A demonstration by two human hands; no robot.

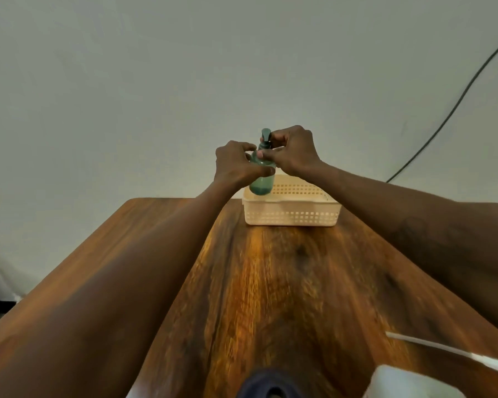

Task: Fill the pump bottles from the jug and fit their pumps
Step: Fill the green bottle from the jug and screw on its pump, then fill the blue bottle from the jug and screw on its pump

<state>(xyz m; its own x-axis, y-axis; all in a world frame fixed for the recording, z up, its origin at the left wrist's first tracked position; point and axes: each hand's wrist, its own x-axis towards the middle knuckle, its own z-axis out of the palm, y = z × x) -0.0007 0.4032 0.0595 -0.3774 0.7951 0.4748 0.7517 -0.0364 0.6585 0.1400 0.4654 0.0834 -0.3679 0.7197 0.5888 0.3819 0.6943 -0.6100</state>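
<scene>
A teal pump bottle is held up in the air just above the left end of a cream basket. My left hand wraps around the bottle's body. My right hand pinches the dark green pump at the bottle's neck. The pump sits upright on top of the bottle. Both arms reach far forward over the wooden table. The jug's white rim shows blurred at the bottom right.
The basket stands at the table's far end near a plain wall. A dark round object sits at the bottom edge, blurred. A black cable runs down the wall at the right. A white tube lies at the near right.
</scene>
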